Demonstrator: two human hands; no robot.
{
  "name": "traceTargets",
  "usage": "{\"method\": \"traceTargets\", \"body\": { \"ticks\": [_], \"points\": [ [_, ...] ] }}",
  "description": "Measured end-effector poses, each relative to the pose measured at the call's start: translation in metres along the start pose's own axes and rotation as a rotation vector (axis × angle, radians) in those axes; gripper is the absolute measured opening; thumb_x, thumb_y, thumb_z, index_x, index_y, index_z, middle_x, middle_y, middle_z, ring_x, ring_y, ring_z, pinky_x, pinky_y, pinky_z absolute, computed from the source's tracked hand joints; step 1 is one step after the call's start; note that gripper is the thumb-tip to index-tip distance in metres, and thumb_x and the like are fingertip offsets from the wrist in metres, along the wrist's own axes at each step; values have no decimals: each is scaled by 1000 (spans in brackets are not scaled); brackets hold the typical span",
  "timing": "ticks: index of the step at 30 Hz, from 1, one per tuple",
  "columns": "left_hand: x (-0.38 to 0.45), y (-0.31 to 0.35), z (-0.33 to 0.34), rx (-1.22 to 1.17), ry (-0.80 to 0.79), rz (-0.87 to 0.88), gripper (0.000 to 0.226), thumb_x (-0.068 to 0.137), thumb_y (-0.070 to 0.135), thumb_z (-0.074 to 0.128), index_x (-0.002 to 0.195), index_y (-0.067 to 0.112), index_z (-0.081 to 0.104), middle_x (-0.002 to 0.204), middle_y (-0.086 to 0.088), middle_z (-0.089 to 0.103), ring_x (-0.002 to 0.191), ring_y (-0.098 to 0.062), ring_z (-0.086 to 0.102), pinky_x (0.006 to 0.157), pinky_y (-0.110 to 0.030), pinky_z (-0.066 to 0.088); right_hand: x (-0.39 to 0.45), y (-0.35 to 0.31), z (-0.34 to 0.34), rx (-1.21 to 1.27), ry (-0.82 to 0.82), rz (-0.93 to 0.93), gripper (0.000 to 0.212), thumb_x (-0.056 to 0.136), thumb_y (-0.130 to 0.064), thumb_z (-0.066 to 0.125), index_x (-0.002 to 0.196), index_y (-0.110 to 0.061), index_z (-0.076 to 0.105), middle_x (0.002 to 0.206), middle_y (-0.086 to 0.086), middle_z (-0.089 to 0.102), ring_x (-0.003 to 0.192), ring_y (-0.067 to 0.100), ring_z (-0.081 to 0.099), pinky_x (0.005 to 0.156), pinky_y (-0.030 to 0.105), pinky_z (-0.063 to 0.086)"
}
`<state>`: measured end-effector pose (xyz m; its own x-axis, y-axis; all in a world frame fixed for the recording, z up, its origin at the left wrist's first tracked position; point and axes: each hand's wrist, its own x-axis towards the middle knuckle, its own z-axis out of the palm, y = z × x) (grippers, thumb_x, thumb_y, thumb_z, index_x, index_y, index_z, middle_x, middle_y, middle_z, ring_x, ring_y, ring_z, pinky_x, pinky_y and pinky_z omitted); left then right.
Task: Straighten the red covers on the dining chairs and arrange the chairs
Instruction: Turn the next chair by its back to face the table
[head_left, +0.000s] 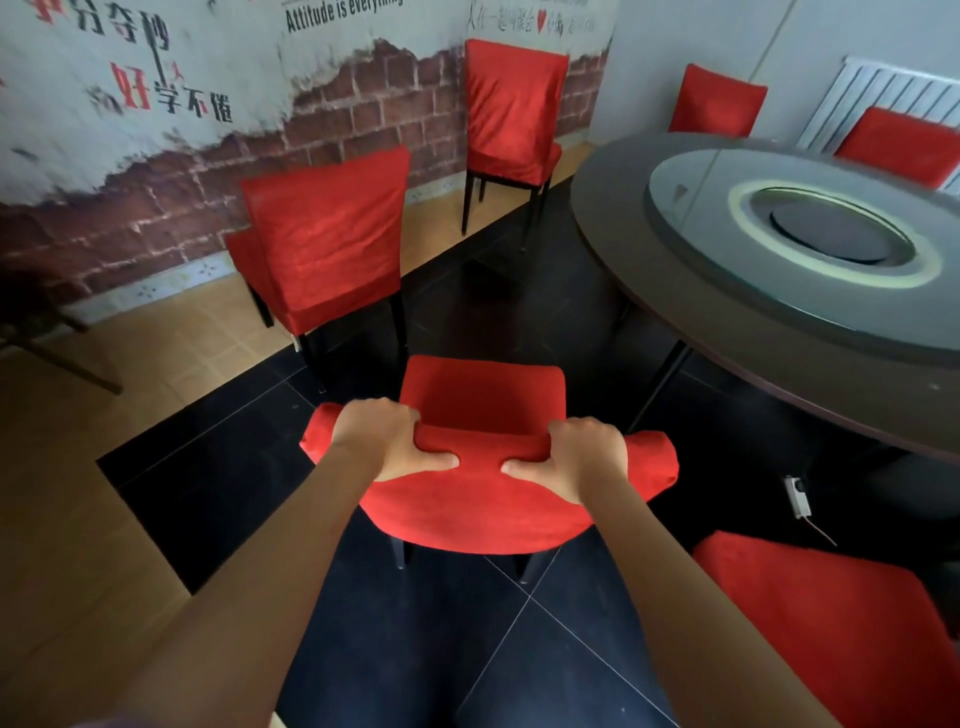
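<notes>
just short of the round table (675, 291), the left hand (382, 439) and right hand (584, 457) both clamp the top of the nearest chair (483, 499), thumbs pressed into its red cover (467, 517), likely to steer it.

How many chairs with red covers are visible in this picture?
6: held chair, bottom-right corner, by brick wall, farther along that wall, two behind the table. Others may be hidden.
</notes>
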<state>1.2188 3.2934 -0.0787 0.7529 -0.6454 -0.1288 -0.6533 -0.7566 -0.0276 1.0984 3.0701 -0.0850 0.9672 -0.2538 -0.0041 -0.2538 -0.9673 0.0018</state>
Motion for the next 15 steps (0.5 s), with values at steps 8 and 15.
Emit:
{"method": "traceTargets", "body": {
  "ticks": [8, 15],
  "points": [
    [0, -9, 6, -44, 20, 37, 81, 50, 99, 19, 75, 32, 58, 65, 14, 55, 61, -7, 53, 55, -27, 38, -8, -13, 1, -6, 13, 62, 80, 48, -95, 18, 71, -24, 44, 65, -9, 39, 76, 21, 56, 66, 32, 33],
    [-24, -30, 15, 8, 77, 165, 83, 57, 95, 33, 90, 25, 65, 82, 9, 66, 79, -16, 63, 63, -29, 39, -56, -54, 6, 8, 60, 191, 81, 48, -96, 16, 70, -23, 44, 73, -1, 58, 76, 24, 60, 65, 35, 33]
  ]
}}
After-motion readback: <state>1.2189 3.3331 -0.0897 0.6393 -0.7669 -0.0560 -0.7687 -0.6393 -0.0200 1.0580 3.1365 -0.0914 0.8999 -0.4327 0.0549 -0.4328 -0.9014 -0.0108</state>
